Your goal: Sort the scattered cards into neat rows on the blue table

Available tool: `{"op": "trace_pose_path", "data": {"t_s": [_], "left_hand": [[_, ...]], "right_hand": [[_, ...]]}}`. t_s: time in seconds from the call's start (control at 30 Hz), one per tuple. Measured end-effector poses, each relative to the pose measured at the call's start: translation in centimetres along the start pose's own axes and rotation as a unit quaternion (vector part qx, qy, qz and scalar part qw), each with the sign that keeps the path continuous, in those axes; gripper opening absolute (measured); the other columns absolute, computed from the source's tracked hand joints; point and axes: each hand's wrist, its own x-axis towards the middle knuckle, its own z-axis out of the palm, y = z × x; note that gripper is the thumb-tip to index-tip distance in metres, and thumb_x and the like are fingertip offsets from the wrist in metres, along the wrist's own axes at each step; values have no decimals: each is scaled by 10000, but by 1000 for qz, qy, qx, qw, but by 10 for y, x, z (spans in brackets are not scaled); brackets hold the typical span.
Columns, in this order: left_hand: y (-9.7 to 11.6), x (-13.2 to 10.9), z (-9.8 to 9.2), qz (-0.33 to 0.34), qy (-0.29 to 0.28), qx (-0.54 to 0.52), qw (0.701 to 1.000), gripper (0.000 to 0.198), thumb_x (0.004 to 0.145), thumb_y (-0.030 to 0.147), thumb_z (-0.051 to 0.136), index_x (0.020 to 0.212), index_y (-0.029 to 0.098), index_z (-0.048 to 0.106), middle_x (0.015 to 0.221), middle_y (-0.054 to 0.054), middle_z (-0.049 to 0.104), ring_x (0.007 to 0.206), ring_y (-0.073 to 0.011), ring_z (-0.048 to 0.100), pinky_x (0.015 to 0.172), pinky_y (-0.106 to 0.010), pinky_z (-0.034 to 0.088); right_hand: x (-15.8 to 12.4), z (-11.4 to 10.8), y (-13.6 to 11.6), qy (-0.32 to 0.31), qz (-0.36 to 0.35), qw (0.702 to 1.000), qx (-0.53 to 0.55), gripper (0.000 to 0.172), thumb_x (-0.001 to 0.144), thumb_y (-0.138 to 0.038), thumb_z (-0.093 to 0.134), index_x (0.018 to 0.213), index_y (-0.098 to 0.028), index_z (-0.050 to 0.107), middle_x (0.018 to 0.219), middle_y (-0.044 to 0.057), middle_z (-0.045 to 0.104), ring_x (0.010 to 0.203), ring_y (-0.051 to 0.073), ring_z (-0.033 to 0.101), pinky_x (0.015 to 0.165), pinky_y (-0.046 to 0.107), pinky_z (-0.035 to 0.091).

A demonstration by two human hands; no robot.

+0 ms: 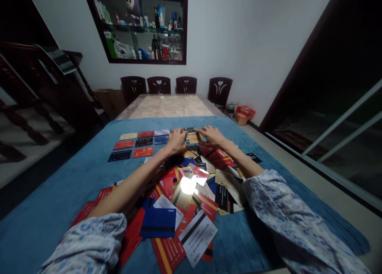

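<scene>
A gold card (pixel 193 138) lies at the right of the neat rows of cards, between my two hands. My left hand (pixel 178 140) has its fingers curled in at the card's left edge. On the other side, the thumb and fingers of my right hand (pixel 212 137) pinch its right edge. A dark card (pixel 190 129) lies just beyond it. To the left are laid-out cards, among them a blue card (pixel 161 140), a black card (pixel 144 142) and an orange-red card (pixel 143 152). Beneath my forearms spreads a loose heap of cards, with a blue card (pixel 158 222) and a white card (pixel 198 237) on top.
A blue cloth (pixel 80 178) covers the near part of the table, with bare marble-patterned tabletop (pixel 170 105) beyond it. Several dark chairs (pixel 186 85) stand at the far end. A bright light reflection shows on the heap. One dark card (pixel 253 158) lies beyond my right forearm.
</scene>
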Motion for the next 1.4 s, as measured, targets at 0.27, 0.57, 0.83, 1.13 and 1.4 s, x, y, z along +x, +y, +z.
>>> {"op": "trace_pose_path", "data": {"t_s": [0.27, 0.57, 0.83, 1.13, 1.4], "left_hand": [[-1, 30, -2, 7, -30, 30, 999, 245, 804, 207, 637, 1045, 169, 647, 1221, -156, 578, 1208, -360, 461, 951, -503, 435], [-9, 52, 15, -2, -30, 36, 999, 248, 820, 190, 607, 1064, 181, 649, 1215, -164, 613, 1222, -369, 456, 957, -541, 426], [-12, 62, 31, -11, -48, 43, 998, 296, 806, 219, 598, 1091, 164, 658, 1254, -181, 616, 1247, -392, 456, 970, -539, 416], [-17, 72, 40, -26, -78, 70, 994, 231, 794, 240, 589, 998, 173, 675, 1163, -153, 670, 1199, -365, 480, 973, -512, 408], [-22, 79, 45, -21, -96, 69, 993, 230, 808, 231, 573, 994, 151, 681, 1131, -172, 679, 1180, -386, 507, 941, -514, 425]], "right_hand": [[18, -2, 21, -22, -12, 1000, 19, 266, 905, -331, 618, 1149, -229, 646, 1137, 112, 624, 1069, 262, 536, 785, 323, 429], [43, 9, 36, -48, 5, 999, 10, 390, 872, -340, 644, 1248, -239, 631, 1178, 124, 649, 1083, 284, 569, 785, 339, 462], [53, 24, 45, -74, -1, 997, 11, 393, 885, -326, 630, 1269, -242, 634, 1177, 125, 680, 1062, 261, 617, 813, 323, 473], [65, 38, 49, -109, 4, 994, 7, 427, 918, -378, 579, 1321, -239, 614, 1252, 134, 672, 1115, 265, 638, 848, 301, 486], [72, 48, 55, -123, -5, 992, 33, 396, 892, -347, 617, 1271, -236, 648, 1225, 104, 706, 1061, 227, 671, 826, 251, 483]]}}
